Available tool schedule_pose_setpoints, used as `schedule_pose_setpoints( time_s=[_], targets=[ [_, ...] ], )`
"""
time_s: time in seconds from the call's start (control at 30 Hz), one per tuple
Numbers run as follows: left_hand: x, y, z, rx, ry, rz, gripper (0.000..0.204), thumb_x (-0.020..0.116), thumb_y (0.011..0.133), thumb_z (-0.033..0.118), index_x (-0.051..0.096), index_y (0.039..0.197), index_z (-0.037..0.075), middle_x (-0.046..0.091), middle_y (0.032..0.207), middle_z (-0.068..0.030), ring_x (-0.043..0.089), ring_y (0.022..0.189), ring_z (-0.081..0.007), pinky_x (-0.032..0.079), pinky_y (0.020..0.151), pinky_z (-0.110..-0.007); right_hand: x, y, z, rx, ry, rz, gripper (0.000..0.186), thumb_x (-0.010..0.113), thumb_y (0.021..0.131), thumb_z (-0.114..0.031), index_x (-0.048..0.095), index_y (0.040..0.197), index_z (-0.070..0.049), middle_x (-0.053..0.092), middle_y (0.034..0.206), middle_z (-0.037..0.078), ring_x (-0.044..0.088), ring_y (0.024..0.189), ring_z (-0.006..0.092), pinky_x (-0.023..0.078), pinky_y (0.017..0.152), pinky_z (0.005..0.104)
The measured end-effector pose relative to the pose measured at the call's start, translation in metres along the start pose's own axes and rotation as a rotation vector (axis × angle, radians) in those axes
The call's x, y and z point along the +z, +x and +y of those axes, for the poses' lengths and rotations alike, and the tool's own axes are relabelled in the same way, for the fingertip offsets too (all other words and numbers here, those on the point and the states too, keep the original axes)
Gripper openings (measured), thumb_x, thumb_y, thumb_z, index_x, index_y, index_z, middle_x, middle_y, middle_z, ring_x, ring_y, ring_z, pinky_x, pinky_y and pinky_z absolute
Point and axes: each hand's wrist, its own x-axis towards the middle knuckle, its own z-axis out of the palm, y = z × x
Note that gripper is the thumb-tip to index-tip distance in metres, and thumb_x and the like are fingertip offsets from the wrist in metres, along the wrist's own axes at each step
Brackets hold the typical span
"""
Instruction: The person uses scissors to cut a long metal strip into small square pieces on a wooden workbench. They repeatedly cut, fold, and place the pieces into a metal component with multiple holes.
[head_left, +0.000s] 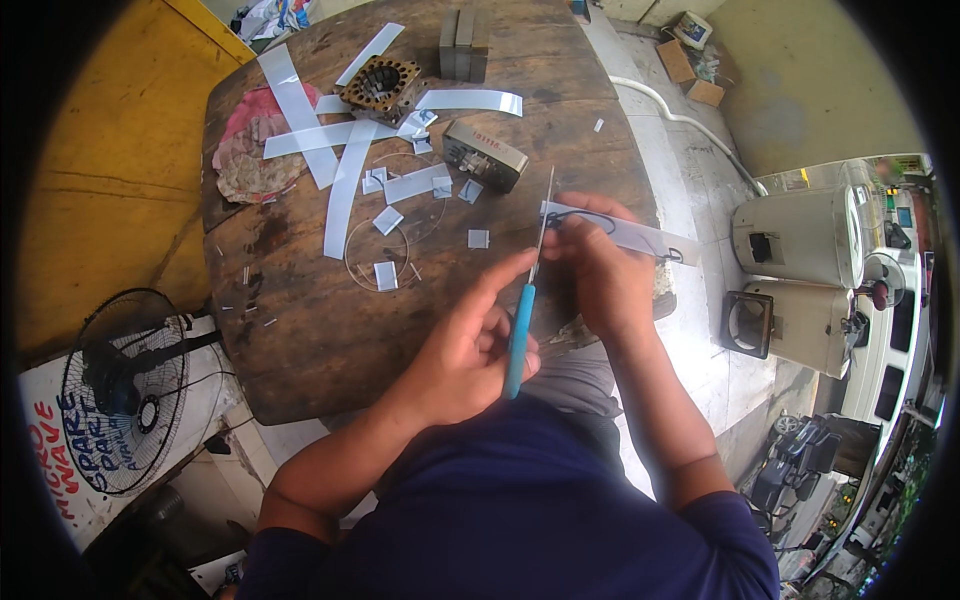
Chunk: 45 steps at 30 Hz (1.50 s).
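Note:
My left hand is closed round a blue-handled tool with a thin metal blade, its index finger laid along the blade's base. The blade points up and away; whether it is a knife cannot be made out. My right hand pinches a translucent plastic strip between thumb and fingers. Dark curved lines show on the strip, and its left end meets the blade. Just beyond sits a metal block. Small cut squares of the same plastic, one a white square, lie on the wooden table.
Long plastic strips cross at the table's far left, beside a pink and brown rag. A metal part with a ring of holes and a grey block stand farther back. A black fan is at left, white drums at right.

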Motion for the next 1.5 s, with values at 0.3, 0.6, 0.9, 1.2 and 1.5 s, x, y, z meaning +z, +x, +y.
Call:
schedule_pose_setpoints(
  time_s=[0.3, 0.6, 0.9, 1.2, 1.5],
  targets=[
    [0.001, 0.003, -0.002, 0.072, 0.131, 0.020, 0.094, 0.073, 0.093, -0.001, 0.023, 0.171, 0.015, 0.065, 0.094, -0.0072, 0.069, 0.091, -0.0141, 0.059, 0.083, -0.031, 0.009, -0.004, 0.004, -0.083, -0.090, 0.020, 0.027, 0.076, 0.095, -0.008, 0.064, 0.117, 0.002, 0.072, 0.093, 0.008, 0.068, 0.079, 0.0141, 0.055, 0.074, 0.0276],
    [0.001, 0.003, -0.003, 0.061, 0.143, 0.015, 0.094, 0.073, 0.093, -0.002, 0.024, 0.171, 0.015, 0.065, 0.097, -0.0077, 0.069, 0.093, -0.0141, 0.059, 0.084, -0.032, 0.008, -0.005, 0.006, -0.098, -0.068, 0.017, 0.025, 0.075, 0.095, -0.006, 0.064, 0.117, 0.002, 0.071, 0.094, 0.008, 0.068, 0.079, 0.0137, 0.056, 0.074, 0.0276],
    [0.001, 0.003, -0.001, 0.063, 0.125, 0.021, 0.094, 0.073, 0.093, -0.001, 0.023, 0.171, 0.017, 0.066, 0.097, -0.0085, 0.069, 0.090, -0.0149, 0.059, 0.080, -0.031, 0.007, -0.004, 0.010, -0.093, -0.060, 0.010, 0.025, 0.075, 0.095, -0.003, 0.064, 0.117, 0.003, 0.072, 0.097, 0.010, 0.069, 0.080, 0.0141, 0.058, 0.075, 0.0283],
    [-0.002, 0.000, 0.004, -0.054, -0.059, 0.027, 0.095, 0.075, 0.094, 0.001, 0.023, 0.171, 0.018, 0.067, 0.095, -0.0103, 0.069, 0.084, -0.0147, 0.059, 0.074, -0.031, 0.005, 0.002, 0.007, -0.001, -0.004, 0.011, 0.024, 0.071, 0.099, -0.006, 0.067, 0.120, 0.005, 0.074, 0.101, 0.013, 0.073, 0.085, 0.0170, 0.060, 0.078, 0.0300],
    [-0.001, 0.000, 0.001, 0.079, 0.115, 0.028, 0.095, 0.073, 0.092, -0.001, 0.023, 0.171, 0.013, 0.063, 0.098, -0.0074, 0.068, 0.093, -0.0144, 0.058, 0.082, -0.031, 0.011, -0.005, 0.002, -0.051, -0.086, 0.001, 0.028, 0.078, 0.098, -0.009, 0.067, 0.120, 0.004, 0.075, 0.100, 0.011, 0.073, 0.086, 0.0164, 0.061, 0.077, 0.0291]
  ],
)
